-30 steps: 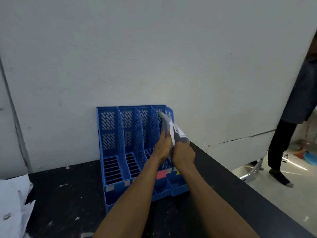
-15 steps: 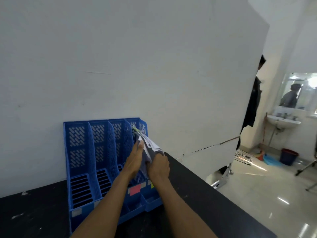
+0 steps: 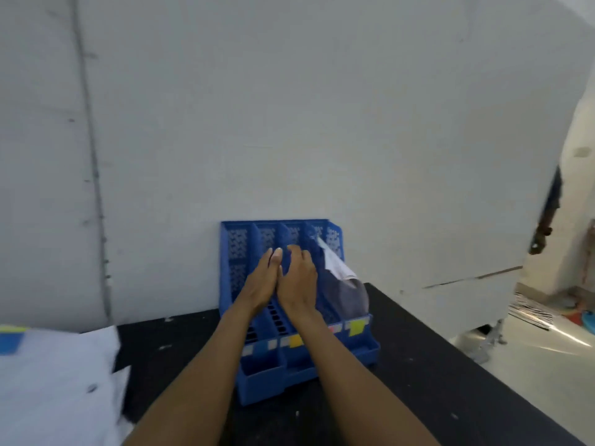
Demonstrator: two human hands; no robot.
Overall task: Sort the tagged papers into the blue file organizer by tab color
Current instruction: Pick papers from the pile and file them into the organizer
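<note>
Both hands are off the bundle now; a moment back they were pinching it into the slot. White wall (image 3: 289,123) behind, black table (image 3: 418,365) underneath, and the blue file organizer (image 3: 273,379) sits backed up against that wall. Well left of the organizer is the loose pile of tagged papers (image 3: 58,381), with a blurry blue tab (image 3: 9,342) on top. The filed bundle (image 3: 341,278) stands in the organizer's rightmost slot, leaning out forward.

My left hand (image 3: 260,281) hovers in front of the organizer's middle slots, fingers straight and together. My right hand (image 3: 297,278) is just beside it, fingers loosely curled round nothing.

So I reckon that drop is done. Next up: reach left of the organizer, grab a sheet, and match its tab to the coloured labels (image 3: 296,341) on the organizer's front lip.
</note>
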